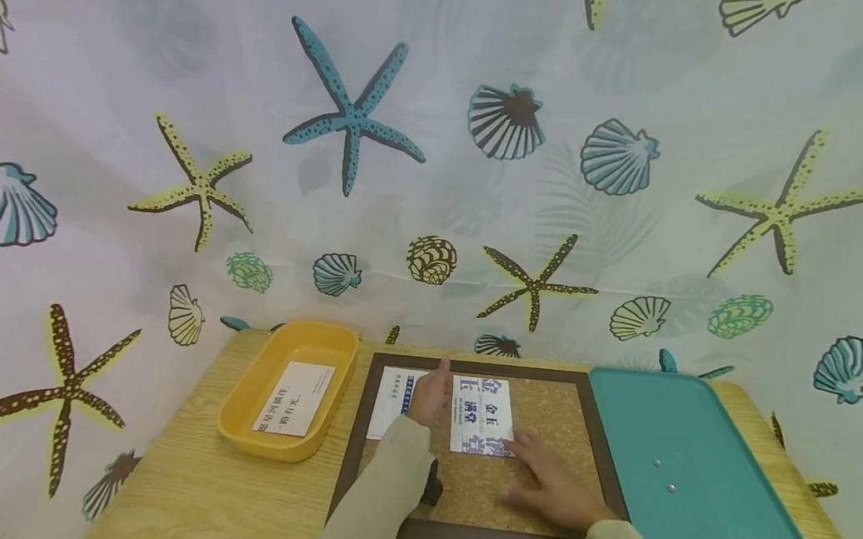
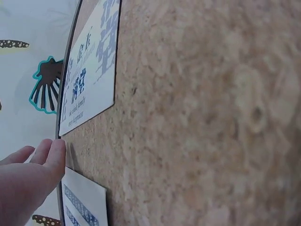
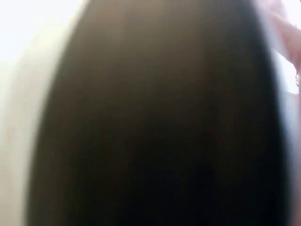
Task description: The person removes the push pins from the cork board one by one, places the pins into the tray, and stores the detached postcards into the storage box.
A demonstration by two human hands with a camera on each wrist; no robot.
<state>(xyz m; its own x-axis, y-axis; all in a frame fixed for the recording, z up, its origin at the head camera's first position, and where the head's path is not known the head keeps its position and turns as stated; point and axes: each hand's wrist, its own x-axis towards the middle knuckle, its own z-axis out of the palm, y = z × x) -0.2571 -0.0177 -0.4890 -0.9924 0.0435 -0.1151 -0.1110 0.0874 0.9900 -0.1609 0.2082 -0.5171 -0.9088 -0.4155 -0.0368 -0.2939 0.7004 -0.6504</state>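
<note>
A cork board (image 1: 461,497) with a dark frame lies on the table, bearing two printed cards. My left hand (image 1: 432,393) is held edge-on between them, its fingers extended, and overlaps the left card (image 1: 388,404) in the head view. In the left wrist view this hand (image 2: 28,183) holds nothing, and its fingertips show near a corner of the right card (image 2: 91,70). My right hand (image 1: 551,488) is spread low over the cork, fingertips right at the lower right corner of the right card (image 1: 474,414). A dark blurred shape fills most of the right wrist view.
To the left stands a yellow tray (image 1: 240,431) with another printed card (image 1: 295,398) in it. A teal tray (image 1: 721,432) lies to the right, holding two small shiny round pieces (image 1: 672,488). Behind the wooden table (image 1: 162,468) hangs a curtain (image 1: 436,203) printed with shells and starfish.
</note>
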